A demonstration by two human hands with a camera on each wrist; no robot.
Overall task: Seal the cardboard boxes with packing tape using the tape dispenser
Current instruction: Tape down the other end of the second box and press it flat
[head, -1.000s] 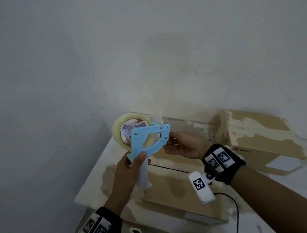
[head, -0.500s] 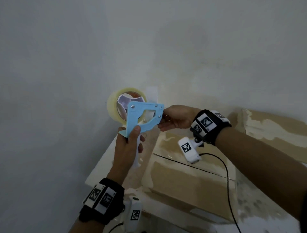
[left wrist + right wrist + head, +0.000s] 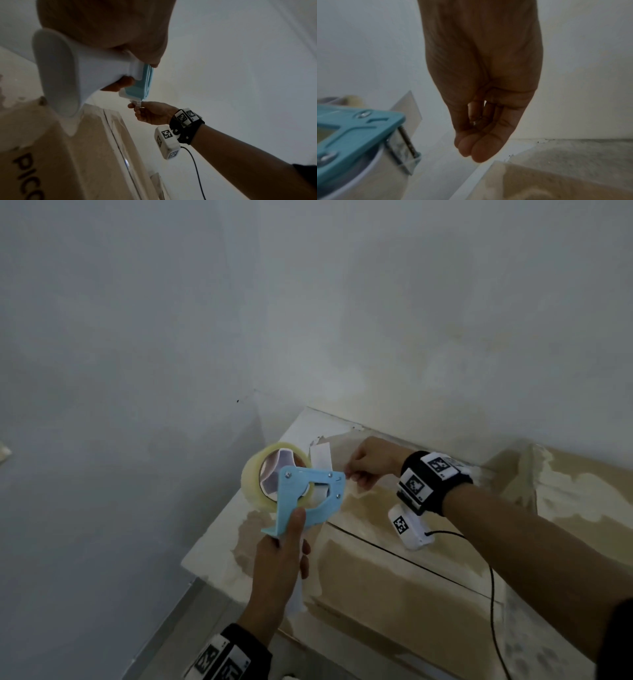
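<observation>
My left hand [image 3: 287,542] grips the white handle of a light blue tape dispenser [image 3: 308,491], held upright above the near-left end of a cardboard box [image 3: 394,594]. A clear tape roll [image 3: 251,477] sits on its left side. My right hand [image 3: 356,474] is at the dispenser's front edge with its fingers curled. In the left wrist view those fingertips [image 3: 137,106] pinch a small whitish tape end at the dispenser's mouth [image 3: 137,100]. The right wrist view shows the curled fingers [image 3: 476,147] beside the toothed blade [image 3: 407,142]. A dark seam [image 3: 411,559] runs across the box top.
A second cardboard box [image 3: 582,501] stands to the right, close against the first. Both rest on a white surface [image 3: 219,542] set against a pale wall [image 3: 308,320]. A black cable [image 3: 493,594] from my right wrist camera hangs over the box.
The dispenser and both hands sit lower in the head view than half a second ago, closer to the box's far-left end. My right hand's fingers have stayed at the dispenser's front.
</observation>
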